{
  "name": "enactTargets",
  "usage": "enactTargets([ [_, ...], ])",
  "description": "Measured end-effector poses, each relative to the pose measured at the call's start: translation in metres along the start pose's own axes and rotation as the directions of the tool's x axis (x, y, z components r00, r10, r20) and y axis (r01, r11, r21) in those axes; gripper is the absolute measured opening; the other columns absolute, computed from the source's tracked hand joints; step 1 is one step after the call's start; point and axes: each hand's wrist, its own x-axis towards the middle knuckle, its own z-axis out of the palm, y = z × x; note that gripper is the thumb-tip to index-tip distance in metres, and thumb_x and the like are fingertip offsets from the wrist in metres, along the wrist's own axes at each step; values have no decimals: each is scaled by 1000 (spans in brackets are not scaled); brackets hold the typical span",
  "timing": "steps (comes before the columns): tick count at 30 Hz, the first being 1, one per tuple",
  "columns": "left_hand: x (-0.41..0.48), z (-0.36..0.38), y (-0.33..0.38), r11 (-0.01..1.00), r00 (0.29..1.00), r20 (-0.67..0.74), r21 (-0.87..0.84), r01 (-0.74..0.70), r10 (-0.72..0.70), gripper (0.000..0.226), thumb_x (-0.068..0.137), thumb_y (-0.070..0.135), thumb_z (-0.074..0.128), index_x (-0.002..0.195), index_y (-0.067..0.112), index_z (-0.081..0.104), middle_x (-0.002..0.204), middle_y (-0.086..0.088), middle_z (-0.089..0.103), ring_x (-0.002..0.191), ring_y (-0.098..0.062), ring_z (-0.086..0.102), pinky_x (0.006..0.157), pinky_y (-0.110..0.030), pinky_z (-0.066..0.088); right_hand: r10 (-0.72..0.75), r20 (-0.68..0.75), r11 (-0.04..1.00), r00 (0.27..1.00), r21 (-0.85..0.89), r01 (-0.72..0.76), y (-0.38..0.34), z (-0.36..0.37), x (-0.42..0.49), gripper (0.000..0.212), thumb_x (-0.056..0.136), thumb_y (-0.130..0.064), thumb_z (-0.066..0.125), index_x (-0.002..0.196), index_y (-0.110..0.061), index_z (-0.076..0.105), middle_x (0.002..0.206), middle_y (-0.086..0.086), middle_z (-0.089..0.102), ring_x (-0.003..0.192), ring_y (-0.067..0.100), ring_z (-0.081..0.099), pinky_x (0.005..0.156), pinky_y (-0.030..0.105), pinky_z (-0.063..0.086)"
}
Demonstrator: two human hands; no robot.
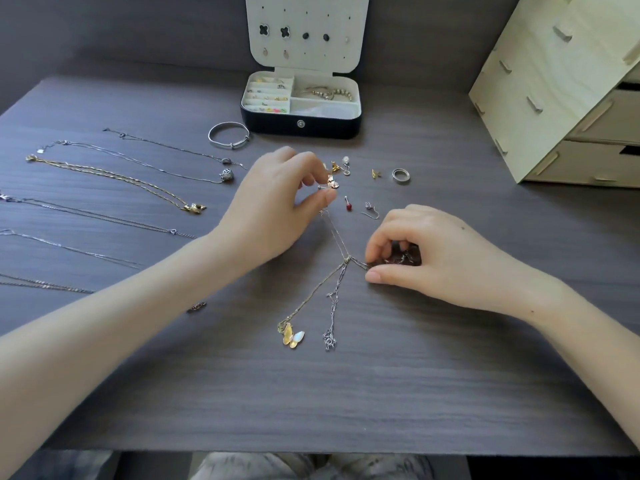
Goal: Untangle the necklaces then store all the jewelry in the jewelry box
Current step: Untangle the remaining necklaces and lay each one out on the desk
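Carefully, at the middle of the table (381,393), my left hand (277,199) pinched the tangled necklaces (337,237) at their far end and my right hand (426,251) pinched a strand beside the knot (348,259), where I judged slack, not pulling, would loosen it

Two bare forearms (145,306) enter from 7 and 5 o'clock. Left hand (273,209), right hand (433,254): short, plain nails on the fingers (375,277). There's a small mole (464,227) on the right hand's back. At 6 o'clock, mottled grey-and-white fabric (311,469) covers the lap.
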Motion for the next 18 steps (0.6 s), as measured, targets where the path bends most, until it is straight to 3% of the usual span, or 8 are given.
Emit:
enactTargets([
  [3, -19, -7, 13, 992, 994, -38, 83, -96, 100, 26, 83, 38, 55, 81, 14, 65, 82, 4, 46, 75, -18, 44, 67, -21, 26, -9, -28, 1000, 1000, -17, 9, 1, 2, -2, 9, 81, -35, 70, 78, -32, 62, 77, -14, 57, 78, 6, 47, 71, 17, 37],
  [5, -32, -9, 23, 988, 991, 65, 92, -122, 117, 26, 80, 41, 57, 75, 17, 65, 78, 6, 48, 72, -18, 45, 64, -22, 27, -8, -50, 999, 999, -36, 6, 1, 5, -3, 12, 84, -37, 65, 75, -33, 59, 75, -15, 55, 75, 6, 45, 70, 19, 37],
  [9, -45, -8, 22, 1000, 967, 255, -12, -1, 4, 11, 77, 29, 68, 75, 21, 62, 73, 12, 50, 69, -5, 47, 62, -13, 34, -15, -83, 992, 996, -126, 5, 1, 11, -6, 17, 81, -39, 51, 76, -26, 60, 75, -15, 51, 73, 9, 41, 64, 23, 34],
  [14, -46, -11, 17, 994, 963, 269, -108, 29, 1, 4, 75, 25, 61, 76, 24, 64, 76, 12, 53, 74, -5, 49, 66, -10, 37, 1, -111, 996, 994, -94, -11, 8, 9, -11, 22, 82, -48, 40, 76, -31, 53, 75, -18, 47, 74, 4, 37, 63, 13, 31],
  [18, -46, -9, 15, 994, 968, 249, -109, -11, 37, 7, 78, 20, 60, 78, 23, 67, 77, 11, 56, 73, -5, 50, 67, -14, 39, -18, -165, 996, 986, -94, 2, 10, 13, -7, 23, 83, -43, 40, 76, -27, 55, 75, -15, 48, 70, 6, 38, 62, 21, 31],
])
